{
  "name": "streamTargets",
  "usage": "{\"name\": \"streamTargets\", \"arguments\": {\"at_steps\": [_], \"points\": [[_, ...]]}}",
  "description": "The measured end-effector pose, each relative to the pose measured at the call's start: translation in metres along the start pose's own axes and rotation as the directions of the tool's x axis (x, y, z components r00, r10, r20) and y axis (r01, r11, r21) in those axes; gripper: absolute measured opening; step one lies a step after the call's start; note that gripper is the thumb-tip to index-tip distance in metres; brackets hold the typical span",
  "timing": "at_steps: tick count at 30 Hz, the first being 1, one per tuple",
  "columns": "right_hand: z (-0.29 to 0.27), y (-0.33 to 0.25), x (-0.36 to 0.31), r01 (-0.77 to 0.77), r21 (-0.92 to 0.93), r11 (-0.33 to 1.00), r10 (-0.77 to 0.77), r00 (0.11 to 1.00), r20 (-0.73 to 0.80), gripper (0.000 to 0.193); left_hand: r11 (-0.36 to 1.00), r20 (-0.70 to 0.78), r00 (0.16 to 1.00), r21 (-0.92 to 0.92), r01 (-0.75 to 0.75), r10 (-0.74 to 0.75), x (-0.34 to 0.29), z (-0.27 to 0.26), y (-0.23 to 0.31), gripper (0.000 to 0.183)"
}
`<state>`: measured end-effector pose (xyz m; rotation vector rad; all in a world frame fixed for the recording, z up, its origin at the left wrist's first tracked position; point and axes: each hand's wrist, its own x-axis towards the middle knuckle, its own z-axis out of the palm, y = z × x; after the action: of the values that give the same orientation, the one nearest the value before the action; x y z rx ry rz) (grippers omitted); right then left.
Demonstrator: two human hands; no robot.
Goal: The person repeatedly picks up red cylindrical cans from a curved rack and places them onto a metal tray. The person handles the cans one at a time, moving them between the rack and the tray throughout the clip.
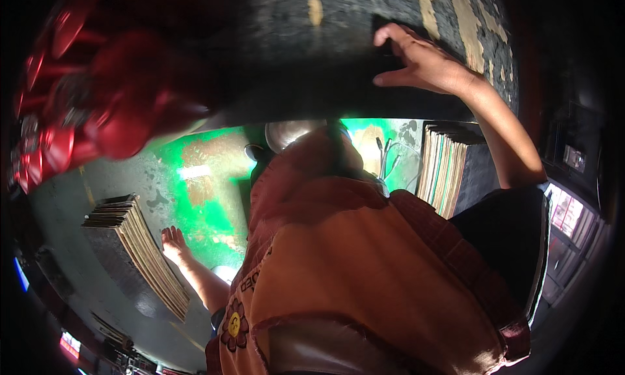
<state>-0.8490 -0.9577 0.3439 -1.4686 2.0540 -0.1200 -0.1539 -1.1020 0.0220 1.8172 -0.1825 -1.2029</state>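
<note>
My right hand (pixel 420 61) reaches far forward onto a dark worn work surface (pixel 293 23). Its fingers and thumb close around the edge of a thin black sheet (pixel 385 49) lying there. My left hand (pixel 174 239) rests flat with fingers apart on a green-stained tabletop (pixel 195 180). It sits right beside a slanted stack of thin dark sheets with pale edges (pixel 133 245) and touches nothing else. My orange apron (pixel 351 264) fills the middle and hides what lies under it.
A red machine (pixel 84 95), blurred, looms at the upper left. A second stack of pale-edged sheets (pixel 444 170) stands on the right, below my right arm. A round metal part (pixel 291 133) and some wires (pixel 387 155) lie ahead of the apron.
</note>
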Motion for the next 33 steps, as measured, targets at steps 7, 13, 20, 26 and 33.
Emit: {"name": "streamTargets", "arguments": {"at_steps": [7, 13, 20, 26, 33], "points": [[0.002, 0.013, -0.008, -0.141, 0.419, 0.897, 0.137, 0.990, 0.041, 0.016, 0.999, 0.107, 0.994, -0.038, 0.008, -0.004, 0.030, -0.046, -0.002, 0.041], [0.015, 0.037, -0.020, -0.310, 0.332, 0.891, 0.365, 0.923, -0.118, 0.036, 0.993, 0.075, 0.997, -0.111, 0.041, -0.033, 0.019, -0.099, 0.003, 0.050], [0.011, 0.100, -0.037, -0.394, 0.468, 0.791, 0.498, 0.859, -0.118, 0.054, 0.988, 0.067, 0.997, -0.140, 0.059, -0.050, 0.031, -0.115, 0.024, 0.050], [-0.001, 0.112, -0.045, -0.648, 0.129, 0.750, 0.661, 0.729, -0.181, 0.051, 0.996, 0.150, 0.988, -0.085, 0.029, -0.016, 0.079, -0.071, 0.069, 0.051], [0.021, 0.069, -0.041, -0.686, 0.072, 0.724, 0.533, 0.490, -0.689, 0.043, 0.995, 0.327, 0.940, -0.054, -0.089, 0.102, 0.179, -0.025, 0.166, 0.049]]}}
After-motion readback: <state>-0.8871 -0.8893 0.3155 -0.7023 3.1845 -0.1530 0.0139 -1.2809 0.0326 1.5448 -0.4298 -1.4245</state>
